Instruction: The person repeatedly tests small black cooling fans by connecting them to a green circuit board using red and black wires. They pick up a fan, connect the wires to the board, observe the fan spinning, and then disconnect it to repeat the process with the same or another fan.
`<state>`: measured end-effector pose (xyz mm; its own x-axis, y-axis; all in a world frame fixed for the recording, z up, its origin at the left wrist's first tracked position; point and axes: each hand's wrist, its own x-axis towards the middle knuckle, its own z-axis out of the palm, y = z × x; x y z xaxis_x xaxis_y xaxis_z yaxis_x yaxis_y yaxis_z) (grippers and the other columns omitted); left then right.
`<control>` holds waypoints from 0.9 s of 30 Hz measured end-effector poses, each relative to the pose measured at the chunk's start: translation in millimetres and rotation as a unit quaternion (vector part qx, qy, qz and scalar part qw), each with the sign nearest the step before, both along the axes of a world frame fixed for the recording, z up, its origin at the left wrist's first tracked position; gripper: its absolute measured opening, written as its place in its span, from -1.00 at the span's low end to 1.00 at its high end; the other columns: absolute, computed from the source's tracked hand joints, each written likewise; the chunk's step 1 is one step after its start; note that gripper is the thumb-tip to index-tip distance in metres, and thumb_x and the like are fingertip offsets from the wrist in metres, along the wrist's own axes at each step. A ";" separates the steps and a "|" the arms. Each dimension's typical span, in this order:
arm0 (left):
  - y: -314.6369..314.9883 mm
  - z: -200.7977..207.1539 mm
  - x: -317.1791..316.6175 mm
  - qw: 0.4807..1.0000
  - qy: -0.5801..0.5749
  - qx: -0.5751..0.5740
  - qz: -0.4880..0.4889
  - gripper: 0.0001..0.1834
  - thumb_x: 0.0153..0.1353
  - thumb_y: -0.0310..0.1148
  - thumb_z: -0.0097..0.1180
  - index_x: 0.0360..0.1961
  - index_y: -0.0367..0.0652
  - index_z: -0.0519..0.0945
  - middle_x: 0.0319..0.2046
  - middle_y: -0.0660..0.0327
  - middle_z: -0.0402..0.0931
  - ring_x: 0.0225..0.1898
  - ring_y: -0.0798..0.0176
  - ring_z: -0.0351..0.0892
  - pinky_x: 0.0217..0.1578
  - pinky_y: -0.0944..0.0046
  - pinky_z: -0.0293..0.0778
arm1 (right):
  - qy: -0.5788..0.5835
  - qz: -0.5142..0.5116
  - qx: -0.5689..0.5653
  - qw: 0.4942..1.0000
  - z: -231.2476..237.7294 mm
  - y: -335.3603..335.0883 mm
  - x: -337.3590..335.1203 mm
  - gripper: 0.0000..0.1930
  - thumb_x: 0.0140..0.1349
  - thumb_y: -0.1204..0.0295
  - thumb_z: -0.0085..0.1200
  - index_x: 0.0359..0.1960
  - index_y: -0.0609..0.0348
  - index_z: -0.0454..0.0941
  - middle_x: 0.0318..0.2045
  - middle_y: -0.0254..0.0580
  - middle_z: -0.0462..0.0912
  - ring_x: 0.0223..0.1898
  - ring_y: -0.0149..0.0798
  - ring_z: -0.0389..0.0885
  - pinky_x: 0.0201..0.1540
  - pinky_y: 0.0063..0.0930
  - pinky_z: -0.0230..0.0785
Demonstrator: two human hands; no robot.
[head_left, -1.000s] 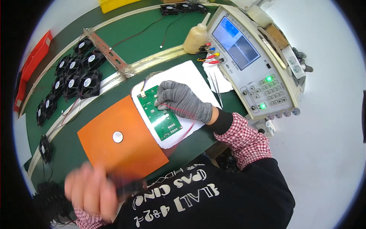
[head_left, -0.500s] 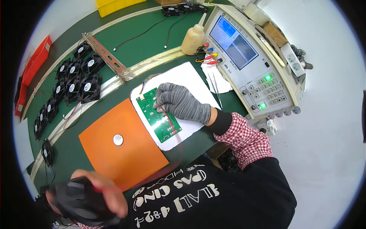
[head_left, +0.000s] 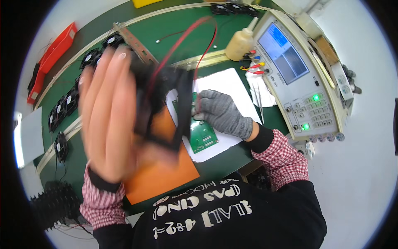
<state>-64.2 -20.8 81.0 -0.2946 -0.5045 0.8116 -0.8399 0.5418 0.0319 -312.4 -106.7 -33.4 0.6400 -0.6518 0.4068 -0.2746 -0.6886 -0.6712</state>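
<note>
My bare left hand (head_left: 110,116) is raised close to the camera and grips a black cooling fan (head_left: 145,83). Both are smeared by motion. From the fan a thin red wire (head_left: 207,18) loops up and comes down toward my right fingers. My right hand (head_left: 226,114), in a grey knit glove, is closed over the upper part of a green circuit board (head_left: 203,135), its fingertips pinched at the wire's end. What exactly sits under them is hidden. The board lies on a white pad (head_left: 236,87), and the fan covers part of it.
An orange mat (head_left: 166,182) borders the pad. At the right stands a test instrument (head_left: 290,66) with a lit screen, beside tweezers (head_left: 260,99) and a squeeze bottle (head_left: 240,45). Several black fans (head_left: 66,106) lie at the left, below a red bin (head_left: 52,62). A metal bar (head_left: 139,45) crosses behind.
My left hand has lifted the fan from the lower left up toward the board, and its wire now arcs upward. My right hand stays at the board. The whole view has shifted slightly.
</note>
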 end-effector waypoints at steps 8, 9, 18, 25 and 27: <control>-91.5 -96.8 68.0 0.953 -0.144 0.170 0.204 -0.66 -0.14 -0.29 0.39 -0.41 -0.20 0.52 -0.35 0.17 0.38 -0.19 0.04 0.36 -0.17 0.06 0.26 | -0.150 -0.063 0.105 0.981 -4.0 0.7 -1.6 -0.63 0.10 0.47 0.35 -0.04 0.18 0.56 -0.31 -0.33 0.57 -0.35 -0.48 0.50 -0.23 -0.63 0.42; -88.7 -102.0 78.4 0.955 -0.143 0.193 0.176 -0.71 -0.14 -0.33 0.38 -0.47 -0.20 0.50 -0.36 0.19 0.37 -0.21 0.06 0.35 -0.19 0.05 0.25 | -0.140 -0.070 0.089 0.984 -0.8 2.2 -0.9 -0.58 0.06 0.38 0.40 -0.04 0.17 0.57 -0.32 -0.36 0.55 -0.37 -0.52 0.46 -0.24 -0.66 0.40; 47.3 -38.3 -3.6 0.874 -0.180 0.156 -0.424 -0.95 0.04 -0.42 0.15 -0.45 0.01 0.57 -0.18 0.28 0.51 -0.10 0.28 0.53 -0.02 0.22 0.41 | 0.010 0.238 -0.117 0.964 27.0 32.8 20.3 -0.40 0.01 0.34 0.25 0.18 -0.04 0.49 0.03 -0.12 0.53 0.14 -0.05 0.48 0.23 -0.13 0.31; 35.8 -18.8 88.5 0.946 -0.276 0.156 0.069 -0.87 -0.08 -0.42 0.13 -0.45 -0.11 0.47 -0.37 0.23 0.40 -0.31 0.17 0.43 -0.33 0.19 0.30 | 0.230 -0.023 -0.243 0.942 42.4 2.4 -10.4 -0.81 0.03 0.45 0.15 -0.28 0.05 0.68 -0.30 -0.24 0.51 -0.11 -0.09 0.47 -0.01 -0.21 0.34; 34.1 -25.2 96.9 0.948 -0.268 0.122 0.124 -0.84 -0.09 -0.46 0.13 -0.42 -0.12 0.47 -0.38 0.22 0.36 -0.32 0.15 0.40 -0.36 0.17 0.26 | 0.205 -0.066 -0.192 0.957 40.8 -3.0 -13.1 -0.84 0.01 0.59 0.21 -0.33 0.22 0.69 -0.36 -0.21 0.53 -0.19 -0.10 0.51 -0.08 -0.33 0.39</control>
